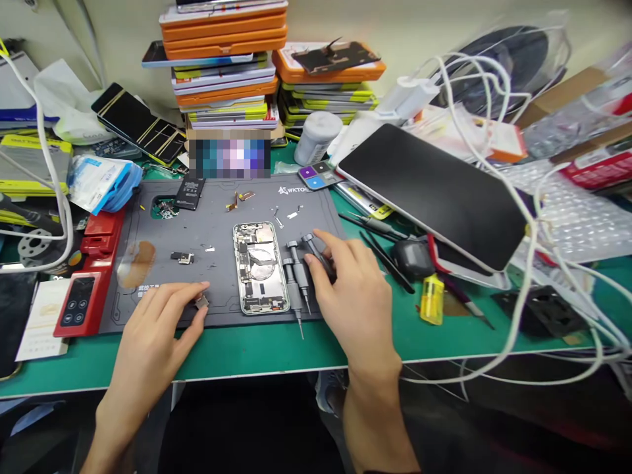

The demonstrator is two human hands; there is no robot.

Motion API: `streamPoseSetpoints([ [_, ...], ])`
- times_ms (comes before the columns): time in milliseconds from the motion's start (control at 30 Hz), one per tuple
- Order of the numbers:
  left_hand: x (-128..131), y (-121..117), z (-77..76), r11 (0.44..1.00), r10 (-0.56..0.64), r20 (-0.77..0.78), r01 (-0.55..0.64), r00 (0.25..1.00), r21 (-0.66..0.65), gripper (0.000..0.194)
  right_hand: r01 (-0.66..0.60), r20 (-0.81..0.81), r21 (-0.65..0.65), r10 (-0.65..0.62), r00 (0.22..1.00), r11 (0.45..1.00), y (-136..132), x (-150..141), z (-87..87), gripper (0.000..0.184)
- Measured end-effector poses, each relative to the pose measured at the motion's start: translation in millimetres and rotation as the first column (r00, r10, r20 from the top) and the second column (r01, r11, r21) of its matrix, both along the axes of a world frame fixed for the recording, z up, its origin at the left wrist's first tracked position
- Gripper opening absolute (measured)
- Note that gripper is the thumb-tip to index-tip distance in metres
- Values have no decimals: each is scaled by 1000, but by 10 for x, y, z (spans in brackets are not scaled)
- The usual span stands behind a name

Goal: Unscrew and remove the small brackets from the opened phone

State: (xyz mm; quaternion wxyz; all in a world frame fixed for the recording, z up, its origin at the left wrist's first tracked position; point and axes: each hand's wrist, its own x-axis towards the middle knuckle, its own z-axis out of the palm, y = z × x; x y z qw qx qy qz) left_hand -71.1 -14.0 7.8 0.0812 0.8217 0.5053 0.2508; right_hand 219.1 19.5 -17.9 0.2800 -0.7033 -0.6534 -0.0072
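An opened phone body (260,266) lies on a grey repair mat (217,217), its insides exposed. My left hand (162,322) rests on the mat's front edge, thumb and forefinger pinched on a small metal part (201,301). My right hand (348,283) lies just right of the phone, fingers curled over the grey screwdrivers (296,276) lined up there. Loose screws, a small module (182,257), flex cables (238,197) and a black battery (190,193) are scattered on the mat.
A dark tablet (434,191) leans at the right among tangled white cables (533,263). Stacked orange and yellow cases (224,59) stand behind. A red tool holder (89,276) sits left of the mat. Tweezers, a yellow bottle (432,299) and a black pouch lie right.
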Motion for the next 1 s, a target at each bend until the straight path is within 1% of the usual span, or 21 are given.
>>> streamPoseSetpoints([
  [67,94,-4,37,1000,27,31,-27,999,11,30,-7,12,5,7,1000,1000,0,-2,-1,36],
  [200,362,14,61,1000,1,66,0,998,-5,30,-29,7,3,29,1000,1000,-4,5,3,35],
  [300,511,41,40,998,32,19,-33,999,55,32,-45,3,-4,45,999,999,-12,25,7,35],
  [367,545,40,26,993,78,-28,-75,997,88,33,-58,1,-9,58,998,998,-19,37,10,34],
  [433,532,14,20,989,125,-71,-118,990,91,32,-63,2,-10,63,998,998,-24,42,11,33],
  [500,489,-28,21,987,155,-98,-150,983,59,28,-61,9,-3,61,998,998,-27,42,11,33],
  [633,365,-93,50,989,133,-86,-138,987,-57,26,-51,18,9,51,999,999,-31,40,7,35],
  [767,261,-75,100,986,96,-88,-107,991,-128,28,-51,8,1,51,999,999,-39,44,10,36],
  [867,248,-49,118,983,99,-95,-112,991,-145,27,-53,23,-1,53,998,999,-45,48,11,35],
  [1000,283,-37,124,984,115,-76,-124,990,-129,24,-47,28,1,47,998,999,-48,49,10,33],
])
